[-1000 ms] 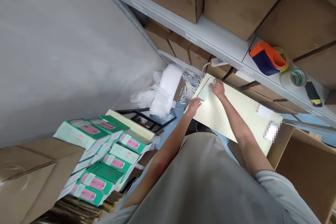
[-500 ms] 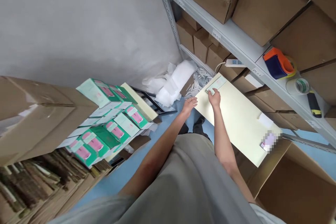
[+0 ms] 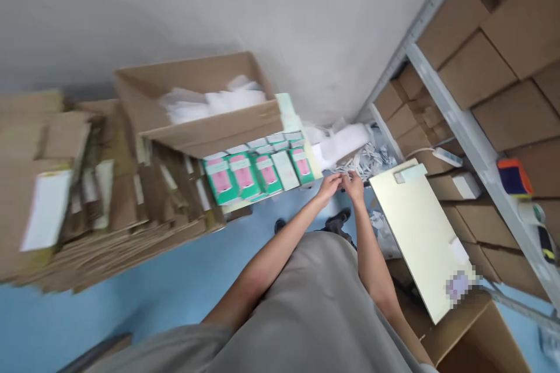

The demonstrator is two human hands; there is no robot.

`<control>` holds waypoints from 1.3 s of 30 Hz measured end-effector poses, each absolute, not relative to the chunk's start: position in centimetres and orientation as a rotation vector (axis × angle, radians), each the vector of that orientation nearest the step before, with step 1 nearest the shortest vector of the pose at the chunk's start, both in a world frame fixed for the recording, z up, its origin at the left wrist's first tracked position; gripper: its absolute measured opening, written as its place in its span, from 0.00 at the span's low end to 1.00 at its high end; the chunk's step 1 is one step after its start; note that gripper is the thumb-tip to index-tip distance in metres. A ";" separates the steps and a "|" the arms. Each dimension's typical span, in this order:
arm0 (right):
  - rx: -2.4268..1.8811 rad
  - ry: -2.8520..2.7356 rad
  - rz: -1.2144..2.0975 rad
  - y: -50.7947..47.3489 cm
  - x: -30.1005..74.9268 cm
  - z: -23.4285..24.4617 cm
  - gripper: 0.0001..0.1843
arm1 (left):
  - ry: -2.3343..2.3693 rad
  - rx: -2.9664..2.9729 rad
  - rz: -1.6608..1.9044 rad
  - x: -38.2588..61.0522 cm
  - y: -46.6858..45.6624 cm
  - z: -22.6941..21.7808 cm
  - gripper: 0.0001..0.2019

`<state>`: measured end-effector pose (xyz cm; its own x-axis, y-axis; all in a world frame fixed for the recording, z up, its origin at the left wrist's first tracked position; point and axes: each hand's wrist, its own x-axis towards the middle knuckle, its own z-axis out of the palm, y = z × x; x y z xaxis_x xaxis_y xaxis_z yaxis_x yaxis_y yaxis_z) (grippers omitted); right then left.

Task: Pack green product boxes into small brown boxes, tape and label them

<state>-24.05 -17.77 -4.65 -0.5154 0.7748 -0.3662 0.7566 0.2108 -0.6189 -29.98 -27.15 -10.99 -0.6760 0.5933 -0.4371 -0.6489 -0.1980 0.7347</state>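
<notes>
My left hand (image 3: pixel 329 187) and my right hand (image 3: pixel 353 186) are close together in front of my body, above the blue floor. The fingers of both are bent in and nearly meet. Anything between them is too small or hidden to make out. To their left stand rows of green boxes with pink panels (image 3: pixel 268 172) on a pale board. On the right is a cream tabletop (image 3: pixel 411 227), with a pale flat box (image 3: pixel 411 173) lying at its far end.
An open carton (image 3: pixel 201 140) with white wrapping stands on the left, beside stacked flattened cardboard (image 3: pixel 118 210). White scraps (image 3: pixel 367 158) and a white roll (image 3: pixel 343 145) lie ahead by the wall. Shelves of boxes (image 3: pixel 476 70) and an orange tape dispenser (image 3: pixel 516 176) are on the right.
My view has turned left. My right hand has left the pale flat box on the tabletop and come beside my left hand. Both hands' fingers are now drawn in.
</notes>
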 end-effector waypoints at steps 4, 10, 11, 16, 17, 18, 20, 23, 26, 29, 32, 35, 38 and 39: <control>-1.296 -2.778 1.159 -28.1 -27.4 -2.7 0.17 | 1.228 -0.174 1.957 -33.1 -38.7 -10.3 0.06; -0.623 -2.972 1.366 -42.3 -33.1 1.9 0.17 | 1.276 -0.275 2.044 -35.0 -54.2 -9.2 0.24; -0.461 -2.960 1.465 -44.7 -34.6 2.7 0.19 | 1.301 -0.270 2.087 -35.1 -56.5 -8.9 0.27; -0.125 -2.985 2.127 -55.6 -41.4 5.3 0.33 | 1.480 -0.439 2.182 -34.6 -67.3 -6.6 0.36; -0.190 -3.017 2.263 -57.3 -42.2 5.4 0.36 | 1.506 -0.480 2.180 -34.4 -69.4 -6.0 0.37; -0.276 -3.026 2.382 -58.7 -42.8 5.5 0.37 | 1.544 -0.529 2.184 -34.1 -71.4 -5.5 0.37; -0.461 -2.971 2.554 -61.0 -43.0 5.4 0.37 | 1.632 -0.627 2.216 -33.6 -75.1 -4.4 0.36; -0.611 -2.739 2.684 -63.0 -42.1 5.4 0.35 | 1.735 -0.774 2.282 -32.9 -79.3 -2.7 0.33; -0.610 -2.567 2.691 -64.0 -41.1 6.0 0.35 | 1.777 -0.892 2.367 -32.7 -81.2 -1.1 0.35; -0.474 -2.540 2.667 -64.6 -40.3 7.4 0.35 | 1.749 -0.949 2.473 -33.3 -81.5 0.3 0.37; -0.217 -2.579 2.580 -64.7 -39.2 9.2 0.35 | 1.657 -0.993 2.609 -34.5 -81.1 1.5 0.36; 0.013 -2.591 2.488 -64.0 -37.6 10.6 0.35 | 1.540 -1.016 2.815 -35.7 -80.5 2.8 0.33; 0.090 -2.593 2.440 -62.2 -35.5 11.1 0.35 | 1.459 -1.026 2.987 -36.7 -79.2 4.2 0.27; 0.077 -2.598 2.421 -61.3 -34.8 11.0 0.34 | 1.449 -1.025 3.008 -36.9 -78.4 4.7 0.25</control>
<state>-34.76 -61.34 11.04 -0.9162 -0.3021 -0.2634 0.2414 0.1087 -0.9643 -36.90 -78.44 4.74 -0.7720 -0.5322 -0.3475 0.0598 -0.6052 0.7938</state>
